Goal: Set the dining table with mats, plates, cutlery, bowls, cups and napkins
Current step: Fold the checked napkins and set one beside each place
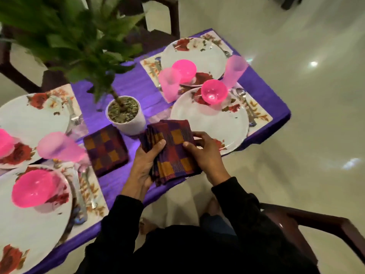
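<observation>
Purple-covered bench (136,84) carries four plates (209,123), four pink bowls (214,92), three cups (59,146), one folded napkin (105,150). Both my hands, left (145,163) and right (205,153), grip the napkin stack (173,153) at its near edge.

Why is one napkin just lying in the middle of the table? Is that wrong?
It looks a little out of place. The folded checked napkin lies askew on the purple tablecloth beside the white plant pot, not at any plate. Both hands hold the other napkins.
</observation>
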